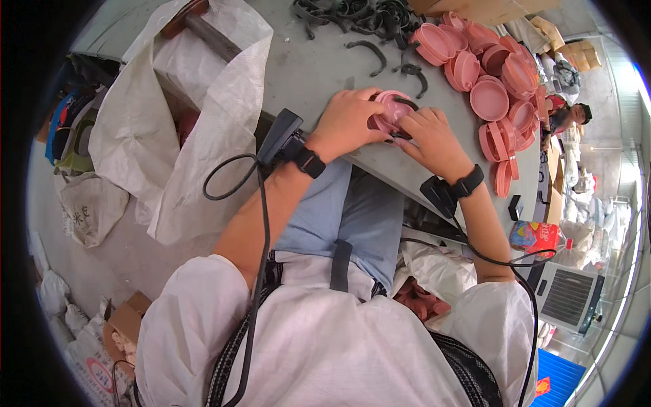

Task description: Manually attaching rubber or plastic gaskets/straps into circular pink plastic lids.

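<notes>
Near the table's front edge, my left hand (pixel 348 123) is closed round a pink round plastic cup-like part (pixel 391 108). My right hand (pixel 434 141) pinches a black curved strip (pixel 407 102), like a handle, against the right side of that part. The fingertips hide where strip and part meet. Beyond my hands, single black curved strips (pixel 368 55) lie on the grey table (pixel 305 74), with a tangled heap of black strips (pixel 386 19) at the far edge. To the right is a pile of pink round parts (pixel 489 100).
A white woven sack (pixel 224 136) with a hammer-like tool (pixel 211 37) on it drapes over the table's left side. An open bag of pink parts (pixel 424 298) stands below my right arm. Black cables (pixel 261 224) hang from both wrists. Another person (pixel 566 117) sits at the far right.
</notes>
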Tool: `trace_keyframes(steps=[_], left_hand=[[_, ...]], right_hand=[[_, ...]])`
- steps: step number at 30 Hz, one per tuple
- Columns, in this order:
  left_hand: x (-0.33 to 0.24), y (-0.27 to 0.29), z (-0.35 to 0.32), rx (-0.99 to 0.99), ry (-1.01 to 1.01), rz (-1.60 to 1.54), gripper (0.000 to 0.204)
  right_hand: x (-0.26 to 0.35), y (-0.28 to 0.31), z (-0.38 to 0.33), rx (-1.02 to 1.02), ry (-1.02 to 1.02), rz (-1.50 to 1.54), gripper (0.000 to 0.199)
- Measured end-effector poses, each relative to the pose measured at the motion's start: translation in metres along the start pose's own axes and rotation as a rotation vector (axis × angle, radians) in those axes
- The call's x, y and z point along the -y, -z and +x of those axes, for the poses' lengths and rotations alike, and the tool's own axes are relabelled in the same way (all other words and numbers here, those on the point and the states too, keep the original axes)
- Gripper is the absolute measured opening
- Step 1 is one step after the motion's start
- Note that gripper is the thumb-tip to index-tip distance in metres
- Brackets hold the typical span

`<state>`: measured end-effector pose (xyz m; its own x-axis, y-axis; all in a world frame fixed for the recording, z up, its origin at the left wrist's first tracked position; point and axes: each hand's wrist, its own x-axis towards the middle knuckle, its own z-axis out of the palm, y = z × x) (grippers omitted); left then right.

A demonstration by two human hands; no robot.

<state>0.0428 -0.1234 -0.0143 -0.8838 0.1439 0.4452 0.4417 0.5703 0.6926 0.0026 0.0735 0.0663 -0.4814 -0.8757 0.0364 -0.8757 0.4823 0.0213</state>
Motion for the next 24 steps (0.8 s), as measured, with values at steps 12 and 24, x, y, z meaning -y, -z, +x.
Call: trace_keyframes(steps=[12, 24], left_hand=[[-0.002, 0.013, 0.016, 0.251, 0.082, -0.096, 0.033], [0.003, 0.001, 0.015, 0.014, -0.066, 0.017, 0.039]], right_hand=[[-0.020, -0.010, 0.009, 0.013, 0.166, 0.090, 0.023], [-0.025, -0.017, 0.000, -0.434, -0.203, 0.657, 0.029]])
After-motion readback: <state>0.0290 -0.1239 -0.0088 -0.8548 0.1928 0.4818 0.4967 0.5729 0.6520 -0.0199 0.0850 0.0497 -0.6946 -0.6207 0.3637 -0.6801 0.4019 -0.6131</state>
